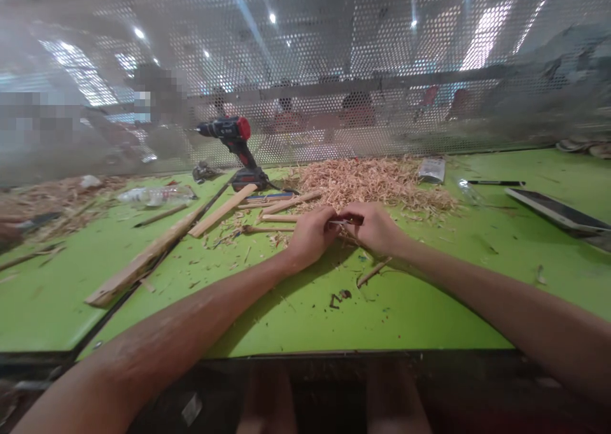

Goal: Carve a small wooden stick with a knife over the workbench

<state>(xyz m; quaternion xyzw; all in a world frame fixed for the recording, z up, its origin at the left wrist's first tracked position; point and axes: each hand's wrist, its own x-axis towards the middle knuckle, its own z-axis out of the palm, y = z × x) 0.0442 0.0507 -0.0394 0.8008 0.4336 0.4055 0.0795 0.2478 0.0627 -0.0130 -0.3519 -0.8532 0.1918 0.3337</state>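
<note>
My left hand [311, 235] and my right hand [377, 227] meet over the middle of the green table [405, 319]. Both have their fingers closed in a pinch. Between the fingertips shows a small, thin item [344, 221], dark reddish with a pale strip; its kind is too small to tell. Right behind the hands spreads a heap of curly wood shavings [367, 179]. Thin wooden sticks [281, 218] lie just left of my left hand. Below my right hand rests a short stick [372, 273], with dark curled scraps [340, 298] nearer me.
A cordless drill [236, 147] stands upright behind the sticks. To the left lie a long wooden strip [143, 259], a flat slat [223, 210] and a clear plastic bottle [155, 195]. On the right are a pen [496, 182] and a phone [561, 208]. Perforated metal [324, 116] closes the back.
</note>
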